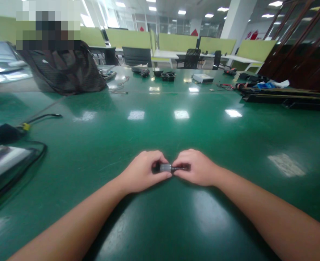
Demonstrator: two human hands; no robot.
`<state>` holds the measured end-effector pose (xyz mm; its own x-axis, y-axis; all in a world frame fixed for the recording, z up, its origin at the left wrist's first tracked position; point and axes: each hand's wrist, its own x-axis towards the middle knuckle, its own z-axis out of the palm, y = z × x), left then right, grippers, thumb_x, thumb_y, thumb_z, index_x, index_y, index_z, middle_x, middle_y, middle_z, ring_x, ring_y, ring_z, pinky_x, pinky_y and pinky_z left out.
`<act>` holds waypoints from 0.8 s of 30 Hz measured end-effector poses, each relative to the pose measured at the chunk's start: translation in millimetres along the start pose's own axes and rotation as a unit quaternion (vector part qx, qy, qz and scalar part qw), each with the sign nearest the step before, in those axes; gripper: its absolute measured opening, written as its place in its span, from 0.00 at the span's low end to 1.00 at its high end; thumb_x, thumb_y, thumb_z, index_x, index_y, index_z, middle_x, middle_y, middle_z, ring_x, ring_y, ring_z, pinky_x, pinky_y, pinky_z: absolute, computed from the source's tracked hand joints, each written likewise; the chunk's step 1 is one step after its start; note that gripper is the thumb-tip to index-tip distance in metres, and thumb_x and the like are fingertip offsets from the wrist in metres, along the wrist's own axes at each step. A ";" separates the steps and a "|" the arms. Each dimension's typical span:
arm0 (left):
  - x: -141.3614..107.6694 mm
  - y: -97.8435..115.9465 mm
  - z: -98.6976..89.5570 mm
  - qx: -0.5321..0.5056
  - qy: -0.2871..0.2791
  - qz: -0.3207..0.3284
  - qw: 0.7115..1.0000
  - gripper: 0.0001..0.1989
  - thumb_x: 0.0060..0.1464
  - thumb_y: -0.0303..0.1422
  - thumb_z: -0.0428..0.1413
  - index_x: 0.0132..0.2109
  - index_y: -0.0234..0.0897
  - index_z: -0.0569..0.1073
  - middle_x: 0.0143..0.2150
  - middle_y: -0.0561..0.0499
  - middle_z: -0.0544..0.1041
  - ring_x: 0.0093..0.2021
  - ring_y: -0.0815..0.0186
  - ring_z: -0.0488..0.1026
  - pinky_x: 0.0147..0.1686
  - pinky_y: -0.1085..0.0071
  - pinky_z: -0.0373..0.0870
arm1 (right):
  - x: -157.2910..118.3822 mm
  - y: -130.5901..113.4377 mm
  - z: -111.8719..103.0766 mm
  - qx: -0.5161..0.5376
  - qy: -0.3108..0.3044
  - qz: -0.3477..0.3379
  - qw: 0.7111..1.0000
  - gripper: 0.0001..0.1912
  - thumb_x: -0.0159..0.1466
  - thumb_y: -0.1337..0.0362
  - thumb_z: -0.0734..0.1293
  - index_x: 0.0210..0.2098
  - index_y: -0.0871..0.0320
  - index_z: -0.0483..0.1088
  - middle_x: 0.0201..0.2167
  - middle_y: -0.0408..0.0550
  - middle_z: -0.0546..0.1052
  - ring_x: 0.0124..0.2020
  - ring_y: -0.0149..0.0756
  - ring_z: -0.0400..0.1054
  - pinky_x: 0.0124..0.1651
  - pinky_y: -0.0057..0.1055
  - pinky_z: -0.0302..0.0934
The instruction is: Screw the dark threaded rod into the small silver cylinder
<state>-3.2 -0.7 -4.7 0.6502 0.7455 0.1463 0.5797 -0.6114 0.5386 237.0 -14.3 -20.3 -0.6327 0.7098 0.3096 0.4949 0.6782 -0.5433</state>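
A small cylindrical thing [165, 167] lies level between my two hands, low over the green table [160, 134] or on it. It has a black end, a clear grey middle and a thin dark rod at its right; its exact kind cannot be made out. Thumb and fingers of my left hand [143, 170] are closed round the thick black-and-grey part. From the other side my right hand [196, 167] pinches at the thin dark rod, its fingertips close to those of the left. The fingers partly hide both ends.
At the left lie a white flat object [8, 163] and a black cable [44, 146]. Farther back stand a dark bag [64, 69] and a white box [203, 78]. Long black strips [287, 98] lie at the right. Chairs and green partitions [179, 41] are beyond.
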 end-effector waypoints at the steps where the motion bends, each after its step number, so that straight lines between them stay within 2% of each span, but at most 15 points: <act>1: -0.1 -0.4 -0.2 0.000 -0.001 0.001 1.000 0.12 0.55 0.43 0.64 0.40 0.40 0.77 0.35 0.53 0.80 0.33 0.65 0.74 0.36 0.69 0.65 | 0.0 0.0 0.0 0.002 0.001 -0.001 1.000 0.03 0.63 0.66 0.72 0.37 0.56 0.79 0.34 0.45 0.81 0.36 0.35 0.73 0.43 0.32 0.61; 24: -0.7 -1.2 -1.6 -0.003 -0.008 0.001 1.000 0.13 0.56 0.43 0.64 0.40 0.39 0.77 0.34 0.54 0.78 0.32 0.65 0.74 0.36 0.69 0.63 | 0.3 -1.0 -4.0 0.017 0.006 -0.005 1.000 0.05 0.60 0.69 0.73 0.36 0.57 0.80 0.32 0.46 0.81 0.34 0.35 0.73 0.41 0.32 0.63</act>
<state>-5.1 0.0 -4.1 0.6589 0.7401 0.1343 0.5757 -0.6111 0.5432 238.7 -14.0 -16.5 -0.6297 0.7056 0.3251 0.4680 0.6785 -0.5662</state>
